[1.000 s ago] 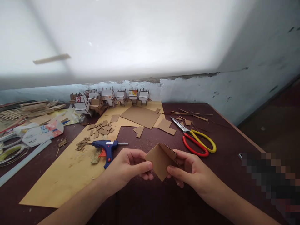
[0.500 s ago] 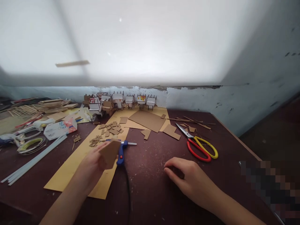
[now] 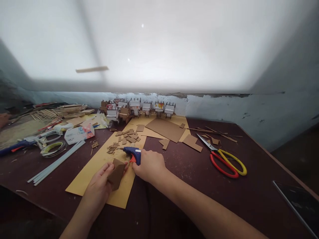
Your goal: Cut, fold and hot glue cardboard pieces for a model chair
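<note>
My left hand [image 3: 101, 181] is closed on a brown cardboard piece [image 3: 116, 175], which stands tilted above the yellow sheet [image 3: 82, 184]. Wrapped round the handle of a blue glue gun [image 3: 133, 152] is my right hand [image 3: 151, 166]. The gun's nozzle points left, over small cardboard scraps [image 3: 113, 147], and its red trigger shows just beside the cardboard piece. My right fingers partly cover the grip. Larger cut cardboard squares [image 3: 131, 134] lie on the sheet beyond the gun.
Red-and-yellow scissors [image 3: 224, 162] lie at the right, near a phone-like dark slab [image 3: 296, 205]. Small cardboard models [image 3: 147, 108] line the wall. Glue sticks [image 3: 57, 162], tape rolls [image 3: 53, 148] and another blue glue gun [image 3: 18, 146] sit at left. A large cardboard sheet [image 3: 165, 129] lies behind.
My right hand has moved left from the bare tabletop and taken hold of the glue gun, whose nozzle is now raised over the yellow sheet. My left hand still holds the cardboard piece.
</note>
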Action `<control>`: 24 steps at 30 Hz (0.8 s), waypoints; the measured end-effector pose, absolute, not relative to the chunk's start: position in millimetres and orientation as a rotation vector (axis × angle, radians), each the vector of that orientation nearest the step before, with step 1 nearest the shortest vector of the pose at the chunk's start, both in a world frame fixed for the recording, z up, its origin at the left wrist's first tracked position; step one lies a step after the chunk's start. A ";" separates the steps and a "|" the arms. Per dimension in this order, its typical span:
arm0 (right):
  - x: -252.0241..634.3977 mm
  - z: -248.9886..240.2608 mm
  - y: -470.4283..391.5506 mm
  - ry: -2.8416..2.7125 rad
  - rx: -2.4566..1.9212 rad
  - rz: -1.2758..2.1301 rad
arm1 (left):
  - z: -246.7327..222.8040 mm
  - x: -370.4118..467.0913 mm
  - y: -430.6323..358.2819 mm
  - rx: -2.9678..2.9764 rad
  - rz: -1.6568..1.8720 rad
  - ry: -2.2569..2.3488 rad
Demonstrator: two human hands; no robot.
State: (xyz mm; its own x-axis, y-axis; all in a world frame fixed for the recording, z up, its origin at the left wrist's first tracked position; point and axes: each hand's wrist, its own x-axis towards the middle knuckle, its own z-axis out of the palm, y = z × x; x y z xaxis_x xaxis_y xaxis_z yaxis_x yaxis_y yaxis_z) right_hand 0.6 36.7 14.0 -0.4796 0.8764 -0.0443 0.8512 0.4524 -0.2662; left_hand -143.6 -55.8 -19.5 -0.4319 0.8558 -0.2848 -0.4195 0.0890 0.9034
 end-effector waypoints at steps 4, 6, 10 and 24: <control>-4.2 12.1 43.9 -2.577 -1.586 0.408 | -31.3 -149.1 -56.2 0.494 1.505 1.346; -4.5 11.3 45.1 -2.568 -1.573 0.386 | -33.8 -150.5 -58.3 0.556 1.469 1.352; -4.4 13.8 51.3 -2.482 -1.592 0.301 | -32.8 -149.5 -62.4 0.731 1.448 1.492; 172.1 37.5 92.1 -1.600 -1.586 0.841 | -20.7 -136.1 -60.8 0.573 1.371 1.440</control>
State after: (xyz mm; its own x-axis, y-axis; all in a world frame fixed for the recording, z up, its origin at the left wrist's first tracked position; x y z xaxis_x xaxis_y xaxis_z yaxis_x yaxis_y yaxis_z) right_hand 172.1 92.1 37.5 0.0163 0.9988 0.0455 0.5287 0.0301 -0.8483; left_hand -136.1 -60.8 -20.7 -0.3645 0.8667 -0.3404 -0.2974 0.2381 0.9246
